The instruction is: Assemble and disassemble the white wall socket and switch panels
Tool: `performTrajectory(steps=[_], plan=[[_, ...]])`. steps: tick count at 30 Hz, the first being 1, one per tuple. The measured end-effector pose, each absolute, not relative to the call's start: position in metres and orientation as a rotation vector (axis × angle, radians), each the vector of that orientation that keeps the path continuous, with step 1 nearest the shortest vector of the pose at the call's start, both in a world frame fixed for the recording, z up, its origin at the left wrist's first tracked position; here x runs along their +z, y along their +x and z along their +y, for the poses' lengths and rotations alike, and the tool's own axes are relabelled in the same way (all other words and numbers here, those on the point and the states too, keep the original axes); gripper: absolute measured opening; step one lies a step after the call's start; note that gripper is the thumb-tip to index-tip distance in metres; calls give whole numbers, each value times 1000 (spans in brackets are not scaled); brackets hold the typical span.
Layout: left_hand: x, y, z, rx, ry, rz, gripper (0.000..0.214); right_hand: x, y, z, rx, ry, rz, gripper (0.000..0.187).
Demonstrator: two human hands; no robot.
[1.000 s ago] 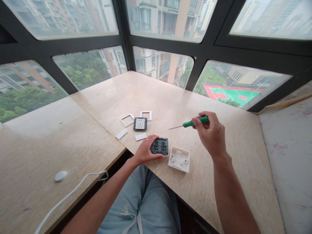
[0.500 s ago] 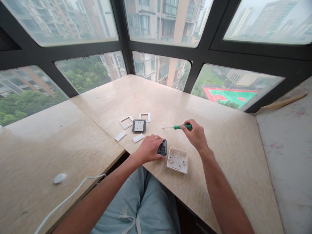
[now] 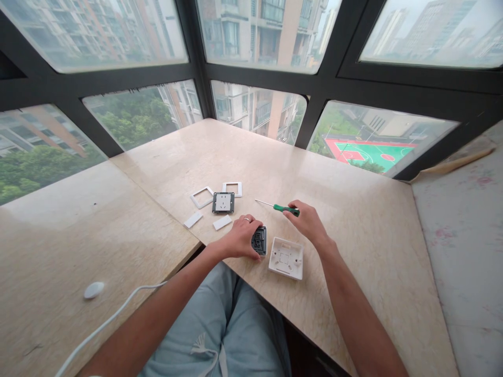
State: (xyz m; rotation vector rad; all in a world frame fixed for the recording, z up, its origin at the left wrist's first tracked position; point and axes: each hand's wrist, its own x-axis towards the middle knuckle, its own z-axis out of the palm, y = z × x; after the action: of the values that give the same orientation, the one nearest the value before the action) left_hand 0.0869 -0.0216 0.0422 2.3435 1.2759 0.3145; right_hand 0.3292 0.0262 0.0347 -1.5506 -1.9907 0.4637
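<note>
My left hand [image 3: 241, 238] is closed around a dark wall socket module [image 3: 259, 241], whose black back faces up. In my right hand [image 3: 308, 220] is a screwdriver [image 3: 280, 208] with a green handle; its thin metal shaft points left and touches nothing I can see. Just right of the held module lies an open white mounting box [image 3: 286, 258]. Beyond my left hand a second socket module [image 3: 223, 202] rests with its white slotted face up. Two white frames [image 3: 202, 197] and two small white strips [image 3: 222, 222] lie around it.
The stone-look counter [image 3: 346, 251] meets dark-framed windows [image 3: 259, 84] at the back and a papered wall [image 3: 451, 230] on the right. To the left lie a white round disc [image 3: 94, 290] and a white cable [image 3: 113, 322]. My legs [image 3: 220, 324] are below the counter's front edge.
My right hand has moved slightly left and down with the screwdriver, whose tip now points more upward. My left hand and the held module have shifted slightly left.
</note>
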Motion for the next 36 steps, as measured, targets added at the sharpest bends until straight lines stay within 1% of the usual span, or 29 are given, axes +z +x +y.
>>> performTrajectory(steps=[6,13,16,18,21,23,26,28,30,31,36], plan=[[41,87,-14,239,2314,1255,91,23,329,29,659,-1634,-1949,13],[49,82,-15,241,2220,1235,97,16,326,31,599,-1620,-2051,11],[59,79,-14,279,2175,1218,94,16,325,31,584,-1631,-2087,11],[65,76,-11,398,2099,1191,89,16,325,31,576,-1624,-2110,11],[70,71,-4,698,1835,1200,83,16,325,31,573,-1615,-2126,12],[68,70,1,913,1517,1202,78,17,325,31,575,-1612,-2141,12],[63,68,8,1124,962,1029,56,18,324,30,590,-1608,-2164,13],[60,67,11,1185,664,888,39,19,324,30,600,-1605,-2177,13],[56,68,12,1207,448,804,30,19,324,29,601,-1599,-2192,14],[55,69,13,1208,363,774,32,19,324,29,599,-1593,-2199,14],[45,76,18,1173,156,681,56,18,324,29,593,-1572,-2217,15]])
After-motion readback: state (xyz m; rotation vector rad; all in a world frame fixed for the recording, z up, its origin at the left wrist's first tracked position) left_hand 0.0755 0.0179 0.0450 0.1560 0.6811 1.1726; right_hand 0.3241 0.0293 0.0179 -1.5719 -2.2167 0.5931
